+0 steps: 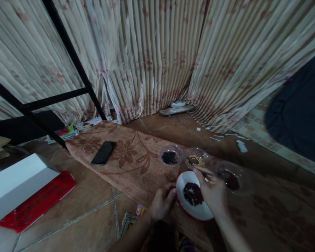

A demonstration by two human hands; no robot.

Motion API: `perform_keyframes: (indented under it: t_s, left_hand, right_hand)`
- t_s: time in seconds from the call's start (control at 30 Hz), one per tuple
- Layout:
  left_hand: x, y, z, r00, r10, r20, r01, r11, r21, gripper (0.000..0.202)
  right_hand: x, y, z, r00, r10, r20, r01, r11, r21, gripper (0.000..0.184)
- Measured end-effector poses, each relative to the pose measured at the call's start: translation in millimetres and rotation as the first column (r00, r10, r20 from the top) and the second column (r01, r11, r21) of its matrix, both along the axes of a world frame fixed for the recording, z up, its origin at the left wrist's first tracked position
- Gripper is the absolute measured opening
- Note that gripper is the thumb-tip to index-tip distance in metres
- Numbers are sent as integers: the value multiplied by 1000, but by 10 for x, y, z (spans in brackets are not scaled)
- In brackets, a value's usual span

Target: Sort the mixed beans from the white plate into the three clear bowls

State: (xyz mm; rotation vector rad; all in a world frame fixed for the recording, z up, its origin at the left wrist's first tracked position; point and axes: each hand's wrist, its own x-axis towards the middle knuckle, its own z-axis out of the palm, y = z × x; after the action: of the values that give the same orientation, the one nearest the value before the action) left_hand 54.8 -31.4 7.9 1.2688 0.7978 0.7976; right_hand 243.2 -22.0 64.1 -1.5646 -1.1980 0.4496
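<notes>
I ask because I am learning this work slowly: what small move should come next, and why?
One clear cup holds yellow grains; a few similar ones seem to lie among the dark pieces in the white bowl. The right hand might pick one out next.

A round white red-rimmed bowl [204, 212] was set on a long brown floral cloth [143, 180], mixed dark red and yellow grains [193, 194] spread in it. Around its far and right sides, three round clear plastic dishes [160, 150] were kinda strung left to right: black grains [169, 158], yellow grains [195, 161], dark red grains [231, 180]. A black rectangular phone [104, 153] was parked well to the left, same cloth.
</notes>
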Motion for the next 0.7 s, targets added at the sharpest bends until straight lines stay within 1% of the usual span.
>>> perform_keyframes:
  t_s: [0.1,0.17,0.27,0.33,0.4,0.5,0.57,0.7]
  left_hand:
    - [-8,3,-7,1000,-3,-12,3,1000,2,42]
    - [-7,5,-13,1000,-2,-21,2,1000,7,41]
    - [5,9,-14,1000,-4,-25,5,1000,12,41]
    - [14,12,-8,1000,4,-29,-4,1000,9,42]
    - [20,16,-4,999,13,-32,-13,1000,0,42]
    - [17,22,-13,1000,7,-27,-7,1000,-6,42]
    - [8,23,-25,999,5,-33,-5,1000,4,42]
    - [-8,23,-33,998,6,-67,-5,1000,17,44]
  right_hand:
    - [130,-272,-17,997,-68,-34,68,998,-12,34]
    - [188,-457,-22,990,-122,-68,117,990,-74,36]
    - [219,-698,-66,975,-204,-89,183,963,-199,39]
    - [220,-808,-132,972,-217,-90,191,953,-235,39]
    - [224,-869,-212,977,-191,-91,162,953,-258,39]
    - [233,-887,-298,991,-119,-66,96,954,-284,40]
    - [227,-876,-306,998,-64,-21,56,962,-266,37]
    - [185,-847,-247,995,7,97,11,983,-186,30]
